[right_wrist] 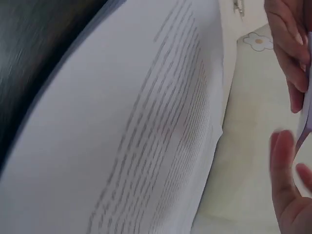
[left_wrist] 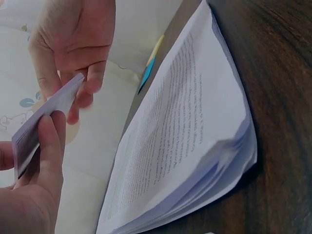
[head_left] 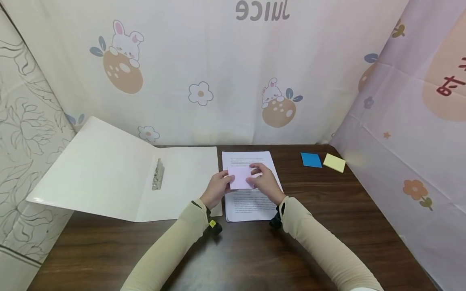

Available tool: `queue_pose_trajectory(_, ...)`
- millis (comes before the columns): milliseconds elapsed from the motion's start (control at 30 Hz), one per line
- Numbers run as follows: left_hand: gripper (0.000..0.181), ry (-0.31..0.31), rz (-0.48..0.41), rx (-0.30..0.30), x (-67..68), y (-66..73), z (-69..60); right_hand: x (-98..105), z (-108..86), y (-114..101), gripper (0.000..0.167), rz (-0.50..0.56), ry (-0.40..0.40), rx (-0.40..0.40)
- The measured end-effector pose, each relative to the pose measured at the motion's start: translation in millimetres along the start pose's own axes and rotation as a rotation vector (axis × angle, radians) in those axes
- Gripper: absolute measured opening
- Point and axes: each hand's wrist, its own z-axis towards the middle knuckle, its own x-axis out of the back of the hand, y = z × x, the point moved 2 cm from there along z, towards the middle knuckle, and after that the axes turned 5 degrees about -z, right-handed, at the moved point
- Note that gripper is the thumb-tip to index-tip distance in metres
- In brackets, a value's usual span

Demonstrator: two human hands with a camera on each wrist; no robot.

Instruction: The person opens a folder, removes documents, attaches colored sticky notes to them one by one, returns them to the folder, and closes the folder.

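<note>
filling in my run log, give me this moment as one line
left hand: grips pink pad; right hand: at pad's edge; paper stack: below pad; binder: open

A dark wood-grained worktop [head_left: 247, 258] is running back to a pale cloth wall [head_left: 225, 52], where white rabbits [head_left: 125, 45] are peeking over orange-brown fruits [head_left: 123, 76] among outlined flowers [head_left: 200, 93]. Reversed grey lettering [head_left: 267, 12] is showing near the top. On the left, a white sheet [head_left: 18, 85] is carrying line-drawn blooms [head_left: 32, 119]; on the right, a lilac-tinted cloth [head_left: 389, 153] is bearing a peach disc [head_left: 442, 60] with red characters [head_left: 450, 85]. Soft light is glinting off the worktop's front.
</note>
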Motion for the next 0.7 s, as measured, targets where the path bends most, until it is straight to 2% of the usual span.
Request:
queue_pose_trajectory(167,0.042,-0.027,-0.005,0.004,-0.6,-2.6,-1.1,-4.0,-0.5,-0.7,0.045,-0.302,-0.032,0.301)
queue_pose_trajectory(267,0.043,-0.037,-0.002,-0.001,-1.2,-3.1,-2.2,-6.2,-2.4,-3.5,0.041,-0.405,-0.042,0.409)
queue_pose_trajectory(400,0.042,-0.026,0.014,0.000,-1.2,-4.1,-2.2,-8.9,-3.6,-5.1,0.047,-0.438,-0.066,0.437)
queue_pose_trajectory(700,0.039,-0.027,0.015,-0.012,-2.1,-6.1,-3.4,-13.3,-6.8,-5.2,0.063,-0.457,-0.131,0.426)
